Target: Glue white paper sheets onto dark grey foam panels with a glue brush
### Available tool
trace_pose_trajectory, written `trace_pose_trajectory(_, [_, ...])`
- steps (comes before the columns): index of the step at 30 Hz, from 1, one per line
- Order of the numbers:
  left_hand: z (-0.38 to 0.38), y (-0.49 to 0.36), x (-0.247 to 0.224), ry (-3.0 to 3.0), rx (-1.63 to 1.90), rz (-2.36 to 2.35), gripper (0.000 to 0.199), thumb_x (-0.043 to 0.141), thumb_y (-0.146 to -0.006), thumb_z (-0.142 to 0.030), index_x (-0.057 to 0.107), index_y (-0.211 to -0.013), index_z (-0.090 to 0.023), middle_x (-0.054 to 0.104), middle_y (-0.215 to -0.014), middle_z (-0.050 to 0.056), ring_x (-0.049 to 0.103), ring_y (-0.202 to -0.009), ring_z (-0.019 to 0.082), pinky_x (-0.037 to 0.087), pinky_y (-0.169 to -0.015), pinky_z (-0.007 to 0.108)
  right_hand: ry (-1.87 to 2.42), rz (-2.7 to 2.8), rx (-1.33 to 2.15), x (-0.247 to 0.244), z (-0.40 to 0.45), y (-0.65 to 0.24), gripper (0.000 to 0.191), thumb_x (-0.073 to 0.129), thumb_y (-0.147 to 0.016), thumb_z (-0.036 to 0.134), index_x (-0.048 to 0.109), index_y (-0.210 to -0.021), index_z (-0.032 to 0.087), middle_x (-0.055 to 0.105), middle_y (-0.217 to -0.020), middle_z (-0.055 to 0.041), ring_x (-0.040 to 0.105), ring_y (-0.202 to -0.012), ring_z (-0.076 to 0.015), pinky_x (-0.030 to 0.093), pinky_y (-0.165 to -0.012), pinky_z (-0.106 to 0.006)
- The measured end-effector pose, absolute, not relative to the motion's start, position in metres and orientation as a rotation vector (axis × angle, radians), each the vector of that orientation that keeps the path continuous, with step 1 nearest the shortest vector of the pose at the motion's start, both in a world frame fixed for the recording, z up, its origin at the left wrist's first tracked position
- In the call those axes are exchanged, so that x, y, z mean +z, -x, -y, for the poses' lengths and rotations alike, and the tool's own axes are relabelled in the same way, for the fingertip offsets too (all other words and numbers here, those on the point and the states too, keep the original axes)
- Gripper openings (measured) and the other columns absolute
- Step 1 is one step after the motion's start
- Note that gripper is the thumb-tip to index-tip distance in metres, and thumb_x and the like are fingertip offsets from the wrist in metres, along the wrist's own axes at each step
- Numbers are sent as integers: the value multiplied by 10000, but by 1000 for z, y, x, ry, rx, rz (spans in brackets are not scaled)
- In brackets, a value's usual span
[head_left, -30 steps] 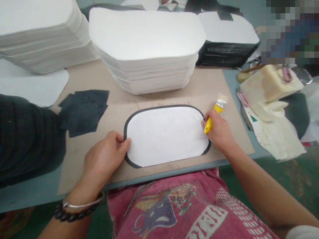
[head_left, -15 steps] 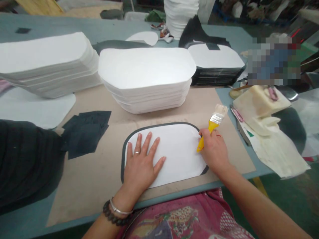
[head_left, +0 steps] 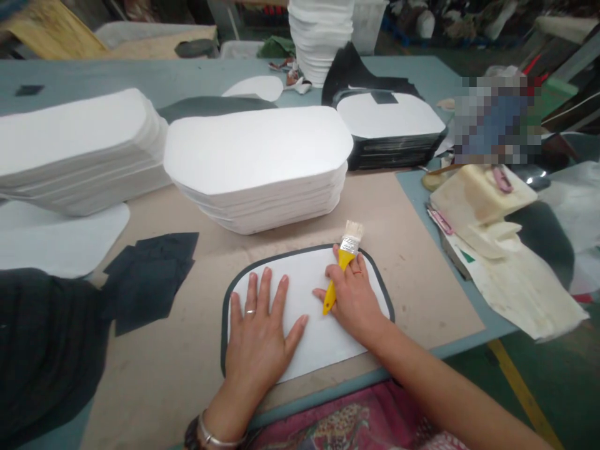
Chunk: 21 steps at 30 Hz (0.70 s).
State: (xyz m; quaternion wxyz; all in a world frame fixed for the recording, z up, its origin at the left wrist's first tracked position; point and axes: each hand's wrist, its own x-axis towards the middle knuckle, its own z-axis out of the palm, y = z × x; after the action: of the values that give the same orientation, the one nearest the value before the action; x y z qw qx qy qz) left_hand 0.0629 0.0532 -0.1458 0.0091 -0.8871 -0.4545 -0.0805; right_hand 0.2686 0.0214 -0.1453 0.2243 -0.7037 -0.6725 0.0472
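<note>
A white rounded panel with a dark border (head_left: 300, 337) lies flat on brown board near the table's front edge. Pressed flat on its left half is my left hand (head_left: 260, 334), fingers spread. My right hand (head_left: 359, 300) rests over the panel's right half and grips a yellow-handled paintbrush (head_left: 345, 256). The brush's pale bristles point away from me, just past the panel's far edge. Some of the right fingers are hidden behind the handle and hand.
Stacks of white panels stand behind (head_left: 257, 150) and at the left (head_left: 70, 144). Black-edged panels are stacked (head_left: 394, 122) at the back right. Dark square pieces (head_left: 152, 281) lie left. A cream-coloured container (head_left: 478, 190) and stained cloth (head_left: 525, 290) are at the right.
My right hand has moved left with the paintbrush, from the panel's right edge onto its white face. My left hand stays spread on the panel. The view has tilted up slightly.
</note>
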Motion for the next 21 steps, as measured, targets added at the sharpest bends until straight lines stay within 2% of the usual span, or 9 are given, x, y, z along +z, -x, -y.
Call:
trace_pose_trajectory(3, [-52,-63,-144,2761,-226,1427,700,474,-990,-519,345,-1584,-173,171,-1684,171,157,-1556,403,212,-1202,680,1887,1782,188,-132,-15,-280,149,555,-985,303,570,-1072,184,604,-1355,-219,517,-1337,-358,426,-1092,-573])
trace_pose_trajectory(5, [-52,-64,-139,2759,-222,1434,670,466,-1001,-500,350,-1582,-189,188,-1682,158,176,-1557,382,218,-1208,670,1851,1735,232,-113,-7,-296,216,454,-1034,319,573,-1167,198,696,-1175,-164,661,-1121,-298,535,-938,-457])
trace_pose_trajectory(6, [-51,-66,-136,2760,-228,1433,656,459,-1007,-486,348,-1583,-191,192,-1683,149,179,-1559,365,213,-1219,656,1830,1742,244,-101,-5,-306,256,436,-1046,345,575,-1212,210,715,-1110,-132,694,-1010,-267,548,-874,-410])
trace_pose_trajectory(7, [-50,-67,-134,2765,-241,1427,644,449,-1014,-476,346,-1584,-194,193,-1684,137,178,-1562,346,205,-1232,638,1798,1770,223,-87,-4,-317,281,451,-1046,377,582,-1237,219,722,-1064,-108,702,-923,-243,543,-826,-379])
trace_pose_trajectory(9, [-48,-70,-131,2795,-269,1401,625,428,-1023,-479,345,-1584,-216,192,-1689,107,173,-1568,311,192,-1251,608,1713,1841,143,-61,-7,-337,311,498,-1031,423,626,-1230,221,709,-1044,-94,684,-907,-227,514,-819,-356])
trace_pose_trajectory(13, [-41,-75,-135,2858,-294,1380,589,410,-1024,-523,377,-1564,-288,220,-1689,70,201,-1564,289,205,-1246,626,1540,1897,273,-28,-36,-345,222,583,-999,400,697,-971,211,692,-942,-62,649,-855,-189,483,-772,-306])
trace_pose_trajectory(16, [-37,-75,-140,2872,-312,1403,587,407,-1023,-534,371,-1564,-308,221,-1691,63,202,-1565,285,201,-1240,646,1362,2022,523,-26,-62,-324,166,630,-977,349,719,-996,211,696,-931,-54,641,-839,-175,485,-752,-287])
trace_pose_trajectory(21, [-36,-73,-139,2906,-366,1456,597,373,-1024,-564,356,-1568,-318,245,-1687,53,178,-1572,262,166,-1255,633,1219,2170,784,-43,-89,-306,202,605,-988,351,750,-1020,214,690,-930,-60,638,-807,-167,494,-716,-288])
